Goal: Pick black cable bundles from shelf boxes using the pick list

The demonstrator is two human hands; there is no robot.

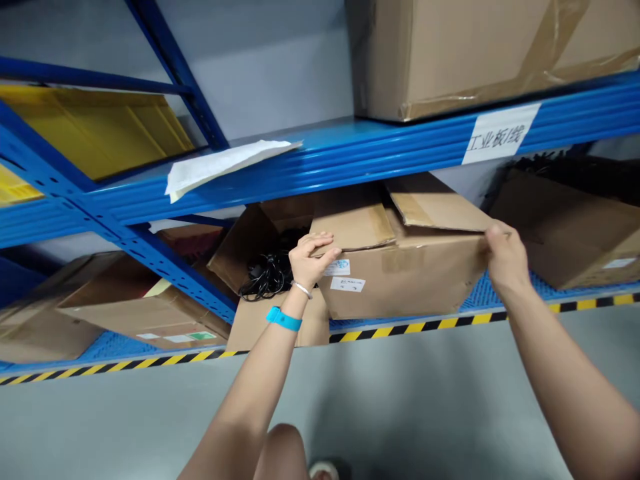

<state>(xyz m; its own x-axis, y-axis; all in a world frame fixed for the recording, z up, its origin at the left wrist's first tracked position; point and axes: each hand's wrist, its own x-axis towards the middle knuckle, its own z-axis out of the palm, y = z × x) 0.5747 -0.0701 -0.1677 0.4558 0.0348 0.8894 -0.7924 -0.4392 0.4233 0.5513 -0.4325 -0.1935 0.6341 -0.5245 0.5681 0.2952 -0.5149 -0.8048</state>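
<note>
A brown cardboard box sits on the lower shelf, its top flaps partly folded over and its inside hidden. My left hand grips its front left top corner, fingers over the flap and thumb along the front. At the opposite end, my right hand is closed around the right top corner, with some fingers out of sight behind the cardboard. Two small labels are stuck on the box's front near my left hand. Beside that hand, an open box holds a tangle of black cables.
Above runs a blue shelf beam with a loose white paper and a label. Another open box stands at right, more boxes at left beyond a blue upright. Striped tape edges the lower shelf.
</note>
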